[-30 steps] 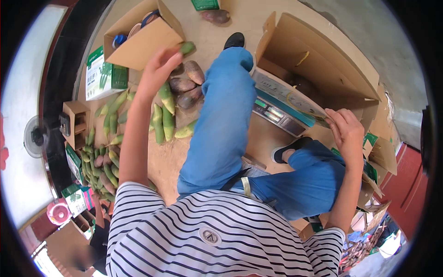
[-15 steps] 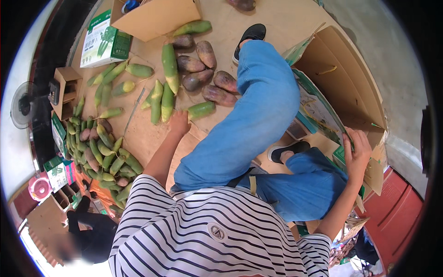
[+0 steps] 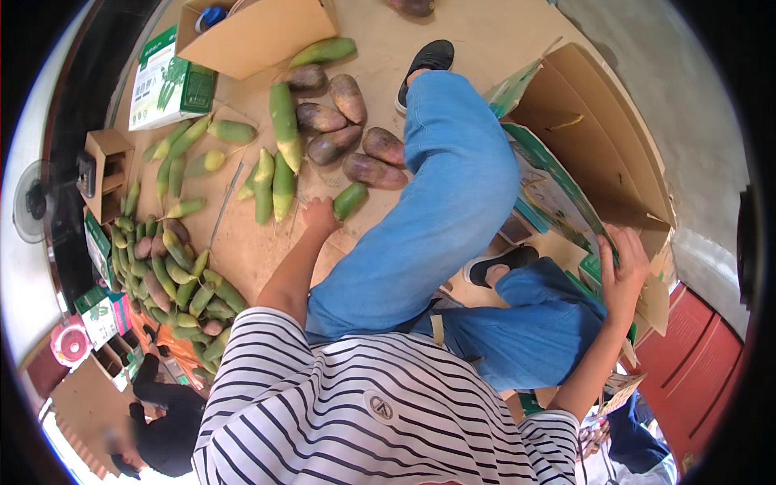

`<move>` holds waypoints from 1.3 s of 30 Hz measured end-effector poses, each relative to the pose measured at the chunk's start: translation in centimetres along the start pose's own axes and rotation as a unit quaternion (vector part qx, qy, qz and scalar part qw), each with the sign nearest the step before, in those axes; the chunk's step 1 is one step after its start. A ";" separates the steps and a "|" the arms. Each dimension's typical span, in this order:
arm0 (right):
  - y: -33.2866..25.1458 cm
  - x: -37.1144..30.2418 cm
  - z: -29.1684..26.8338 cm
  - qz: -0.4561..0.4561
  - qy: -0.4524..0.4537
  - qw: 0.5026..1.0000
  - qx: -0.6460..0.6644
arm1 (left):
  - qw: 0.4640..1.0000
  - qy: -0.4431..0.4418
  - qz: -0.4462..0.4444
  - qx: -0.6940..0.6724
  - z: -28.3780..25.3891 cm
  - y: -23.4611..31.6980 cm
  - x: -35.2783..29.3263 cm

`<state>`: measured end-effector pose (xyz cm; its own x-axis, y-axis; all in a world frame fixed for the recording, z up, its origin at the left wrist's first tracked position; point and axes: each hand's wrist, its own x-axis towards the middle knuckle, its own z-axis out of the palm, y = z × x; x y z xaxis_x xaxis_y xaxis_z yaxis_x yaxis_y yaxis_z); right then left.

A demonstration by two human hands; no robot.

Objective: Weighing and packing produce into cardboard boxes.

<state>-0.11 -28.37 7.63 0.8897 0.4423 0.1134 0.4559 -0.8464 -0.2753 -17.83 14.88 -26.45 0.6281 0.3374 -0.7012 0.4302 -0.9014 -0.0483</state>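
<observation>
My left hand point(image 3: 321, 215) rests palm down on the cardboard, fingers stretched out. Against its right side lies a short green radish point(image 3: 350, 201), tilted and apparently touching the hand. Just beyond are several long green radishes point(image 3: 284, 129) and a cluster of dark purple radishes point(image 3: 335, 145). On the right, my right hand point(image 3: 624, 263) grips the printed green-edged flap of a large open carton point(image 3: 598, 113), thumb on the near face and fingers over the edge. The carton stands tilted beside my bent leg, brown inside.
A big heap of green and purple radishes point(image 3: 174, 279) lies left. Behind are a green-and-white carton point(image 3: 162, 85) and an open brown box point(image 3: 259, 40). A fan point(image 3: 32, 202) stands far left. Another person point(image 3: 166, 416) in black is at lower left. A red door point(image 3: 687, 364) is at right.
My left hand has shifted slightly right, and the short green radish beside it has turned from nearly level to slanting. My right hand keeps its hold on the flap. The other person has moved.
</observation>
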 end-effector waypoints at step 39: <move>2.5 -1.4 1.3 -0.060 0.012 0.997 -0.036 | 0.677 0.365 0.621 -0.148 -34.8 27.0 -14.3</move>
<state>-0.24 -30.74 5.54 0.8289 0.5349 0.1637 0.5585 -0.8076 -0.1890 7.36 -4.80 7.04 0.7315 -0.4895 0.4747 -0.6812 -0.5552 0.4772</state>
